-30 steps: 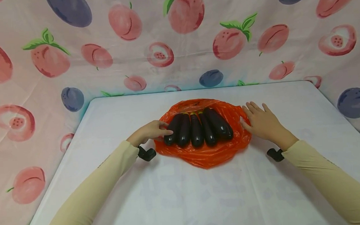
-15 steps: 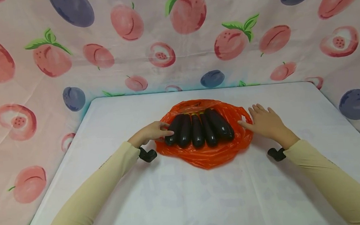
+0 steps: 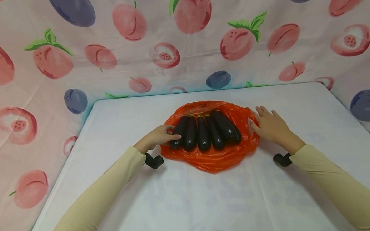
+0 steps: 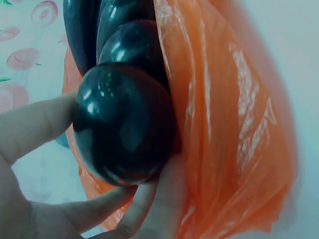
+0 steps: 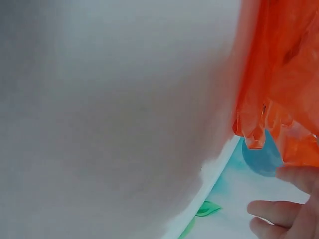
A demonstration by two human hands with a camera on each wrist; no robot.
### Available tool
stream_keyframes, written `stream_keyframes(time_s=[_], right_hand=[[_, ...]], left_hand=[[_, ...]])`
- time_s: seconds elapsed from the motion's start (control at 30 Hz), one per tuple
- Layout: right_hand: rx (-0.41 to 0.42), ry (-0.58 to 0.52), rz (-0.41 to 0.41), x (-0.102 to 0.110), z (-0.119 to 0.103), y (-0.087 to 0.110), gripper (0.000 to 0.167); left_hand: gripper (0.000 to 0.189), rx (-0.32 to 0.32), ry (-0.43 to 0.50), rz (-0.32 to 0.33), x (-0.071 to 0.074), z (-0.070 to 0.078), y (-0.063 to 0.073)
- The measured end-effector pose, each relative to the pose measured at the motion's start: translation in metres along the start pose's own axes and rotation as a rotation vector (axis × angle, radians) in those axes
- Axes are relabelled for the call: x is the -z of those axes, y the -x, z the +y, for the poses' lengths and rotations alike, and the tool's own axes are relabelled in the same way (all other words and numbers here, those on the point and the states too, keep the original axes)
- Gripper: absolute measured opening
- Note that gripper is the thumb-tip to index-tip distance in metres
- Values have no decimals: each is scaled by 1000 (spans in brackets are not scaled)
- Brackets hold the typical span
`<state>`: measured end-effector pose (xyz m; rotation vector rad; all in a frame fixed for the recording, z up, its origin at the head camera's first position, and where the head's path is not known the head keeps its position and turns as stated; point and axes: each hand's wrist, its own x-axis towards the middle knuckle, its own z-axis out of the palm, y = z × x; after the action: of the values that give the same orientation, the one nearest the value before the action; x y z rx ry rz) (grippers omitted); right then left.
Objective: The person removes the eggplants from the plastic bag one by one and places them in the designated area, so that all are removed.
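Several glossy dark purple eggplants (image 3: 203, 135) lie side by side on a crumpled orange-red plastic bag (image 3: 212, 163), stem ends facing the far side. My left hand (image 3: 159, 136) grips the leftmost eggplant (image 3: 181, 124), its thumb over the top. The left wrist view shows thumb and fingers about that eggplant's rounded end (image 4: 124, 124), with some fingers between it and the bag. My right hand (image 3: 271, 126) is at the bag's right edge, fingers spread and the thumb over the plastic. In the right wrist view, loosely bent fingertips (image 5: 279, 211) show beside the hanging plastic (image 5: 294, 64).
A white-covered table (image 3: 191, 208) carries the bag. Behind and to the left hangs a pink cloth (image 3: 105, 78) printed with peaches and plums. A small black mount (image 3: 154, 161) sits at the left wrist, another black mount (image 3: 282, 160) at the right.
The right hand shifts slightly, with its thumb over the bag's edge moving a little away and back. The left hand stays on the leftmost eggplant. Bag and eggplants keep their places.
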<state>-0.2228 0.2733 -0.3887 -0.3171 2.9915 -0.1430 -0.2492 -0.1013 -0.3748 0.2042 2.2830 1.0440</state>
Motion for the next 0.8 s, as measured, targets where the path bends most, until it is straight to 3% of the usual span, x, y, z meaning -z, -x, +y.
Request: stream_keyframes(time_s=[0.3, 0.8], right_hand=[[46, 49, 137, 4, -8, 2, 61], [113, 105, 244, 17, -11, 2, 59]], left_hand=[[63, 3, 15, 12, -2, 2, 0], [64, -10, 31, 66, -6, 2, 1]])
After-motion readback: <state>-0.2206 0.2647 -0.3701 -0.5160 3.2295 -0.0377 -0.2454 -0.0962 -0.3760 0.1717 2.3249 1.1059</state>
